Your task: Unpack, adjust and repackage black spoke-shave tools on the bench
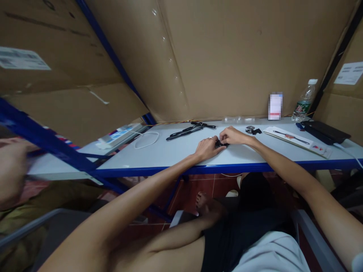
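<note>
Close to the front edge of the table, my two hands meet over a small black piece (pixel 219 144). My left hand (pixel 206 148), with a ring on one finger, is closed on its left side and rests low on the tabletop. From the right, my right hand (pixel 233 136) pinches the same piece with bent fingers. Fingers cover most of it, so its kind cannot be made out. Behind my left hand lie long black straps (pixel 185 132). Small black and grey parts (pixel 253 130) sit just right of my right hand.
A flat printed package (pixel 296 140), a dark case (pixel 326 131) and a water bottle (pixel 303 104) stand to the right. A phone (pixel 275 107) leans at the back near clear plastic pieces (pixel 238 119). Leftward are a white cable (pixel 146 140), a power strip (pixel 120 136) and another person's blurred arm (pixel 13 170).
</note>
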A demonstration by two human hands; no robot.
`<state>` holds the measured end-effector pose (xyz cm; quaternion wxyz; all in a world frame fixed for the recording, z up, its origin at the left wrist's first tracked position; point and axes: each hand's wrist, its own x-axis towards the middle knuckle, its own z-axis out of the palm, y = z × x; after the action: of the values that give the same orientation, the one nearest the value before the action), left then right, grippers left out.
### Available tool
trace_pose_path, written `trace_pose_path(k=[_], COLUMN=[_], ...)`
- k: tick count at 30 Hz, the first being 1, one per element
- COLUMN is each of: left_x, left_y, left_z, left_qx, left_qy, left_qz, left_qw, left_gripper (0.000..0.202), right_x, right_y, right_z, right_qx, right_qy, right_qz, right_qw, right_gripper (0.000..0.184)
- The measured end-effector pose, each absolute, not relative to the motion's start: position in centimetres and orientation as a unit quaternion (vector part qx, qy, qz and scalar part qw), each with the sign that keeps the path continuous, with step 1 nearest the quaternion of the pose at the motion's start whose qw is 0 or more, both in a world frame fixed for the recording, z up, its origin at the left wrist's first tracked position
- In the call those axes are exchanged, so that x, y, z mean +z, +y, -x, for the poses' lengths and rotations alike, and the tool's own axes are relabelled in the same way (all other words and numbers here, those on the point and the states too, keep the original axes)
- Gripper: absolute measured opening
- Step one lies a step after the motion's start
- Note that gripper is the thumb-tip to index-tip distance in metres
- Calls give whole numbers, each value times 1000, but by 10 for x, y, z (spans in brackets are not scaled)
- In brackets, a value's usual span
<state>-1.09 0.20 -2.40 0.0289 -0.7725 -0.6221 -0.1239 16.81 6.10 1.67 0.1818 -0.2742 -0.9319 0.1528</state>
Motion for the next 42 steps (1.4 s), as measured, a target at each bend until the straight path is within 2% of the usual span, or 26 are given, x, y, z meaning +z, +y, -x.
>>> trace_pose_path(k=[13,21,26,30,33,36,39,42], left_x=[-25,-23,-23,-21,-22,-23,-23,-23], left_y=[3,1,-1,-3,-2,0,1,-1], left_z=[12,11,10,9,9,10,10,10], left_qx=[-137,-128,-129,-125,-125,-129,-134,-137], left_qy=[-621,-602,-603,-604,-598,-598,-606,-615], left_qz=[771,787,786,786,790,789,783,776], left_qw=[27,41,47,46,46,45,36,30], left_gripper=[59,49,48,49,47,48,51,54], right_x=[14,16,17,16,17,17,18,19], right_y=[66,64,58,60,67,75,77,70], right_z=[-169,-170,-165,-165,-169,-175,-177,-175], right_qx=[142,136,145,209,311,363,333,250], right_qy=[-937,-938,-920,-890,-866,-857,-866,-890], right_qz=[255,252,303,343,341,324,332,339], right_qw=[192,193,202,218,192,168,169,177], right_gripper=[23,27,24,18,12,14,11,9])
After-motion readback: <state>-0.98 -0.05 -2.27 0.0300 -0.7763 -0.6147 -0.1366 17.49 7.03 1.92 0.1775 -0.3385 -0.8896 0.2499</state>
